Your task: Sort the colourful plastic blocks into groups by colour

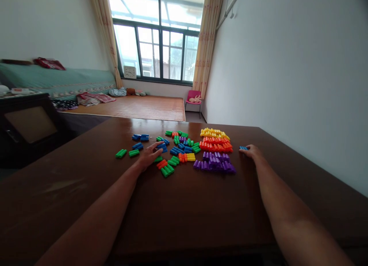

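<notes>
My left hand (pixel 148 157) reaches into the scattered plastic building blocks, with finger and thumb closed about a blue block (pixel 163 147). Off to the right, my right hand (pixel 252 151) pinches another blue block (pixel 243 148) at the table surface. Between my hands lie mixed green, blue and orange blocks, such as a green piece (pixel 167 170) and a blue piece (pixel 177 150). Grouped by colour nearer my right hand are rows of yellow blocks (pixel 214 133), orange blocks (pixel 216 145) and a heap of purple blocks (pixel 215 162).
Everything lies on a dark brown, glossy table (pixel 189 208). Loose green blocks (pixel 121 153) and blue blocks (pixel 140 137) sit at its left. Beyond are a bed (pixel 149 107), a pink chair (pixel 193 94) and a window. A dark cabinet (pixel 28 124) stands left, a white wall right.
</notes>
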`<state>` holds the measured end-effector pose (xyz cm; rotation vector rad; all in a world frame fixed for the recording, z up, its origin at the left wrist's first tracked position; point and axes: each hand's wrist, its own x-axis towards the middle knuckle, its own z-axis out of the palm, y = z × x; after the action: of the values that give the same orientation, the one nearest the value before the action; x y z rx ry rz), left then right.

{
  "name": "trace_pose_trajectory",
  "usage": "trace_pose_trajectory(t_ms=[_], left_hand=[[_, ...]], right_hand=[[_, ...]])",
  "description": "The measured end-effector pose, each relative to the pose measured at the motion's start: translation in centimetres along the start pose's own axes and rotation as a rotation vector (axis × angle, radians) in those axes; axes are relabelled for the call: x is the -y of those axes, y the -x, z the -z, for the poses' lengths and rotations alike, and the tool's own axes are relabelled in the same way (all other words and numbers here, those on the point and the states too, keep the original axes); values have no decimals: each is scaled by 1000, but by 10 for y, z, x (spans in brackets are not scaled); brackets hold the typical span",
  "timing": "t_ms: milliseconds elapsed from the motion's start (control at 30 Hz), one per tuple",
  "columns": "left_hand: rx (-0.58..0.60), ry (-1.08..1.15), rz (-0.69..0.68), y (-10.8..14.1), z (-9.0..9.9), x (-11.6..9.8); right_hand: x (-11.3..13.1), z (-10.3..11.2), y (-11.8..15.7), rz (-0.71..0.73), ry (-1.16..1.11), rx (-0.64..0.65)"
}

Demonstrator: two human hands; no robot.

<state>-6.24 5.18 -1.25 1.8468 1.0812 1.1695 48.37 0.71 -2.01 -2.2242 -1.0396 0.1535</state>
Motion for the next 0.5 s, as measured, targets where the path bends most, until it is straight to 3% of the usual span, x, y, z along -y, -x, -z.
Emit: trace_pose_trajectory(t_ms=[100,200,333,400,500], left_hand=[[0,-28,-20,0,0,0],[-29,-29,-23,0,-1,0],[-70,-33,-49,2,-4,-10],[-53,-22,-71,5,-9,-20],[43,71,-115,12,-22,-37]], right_hand=[[2,-11,7,-15,135,-117],[10,-12,14,56,47,-302],[56,0,36,383,-152,-403],[96,5,65,515,-248,-335],[154,1,133,720,-366,19]])
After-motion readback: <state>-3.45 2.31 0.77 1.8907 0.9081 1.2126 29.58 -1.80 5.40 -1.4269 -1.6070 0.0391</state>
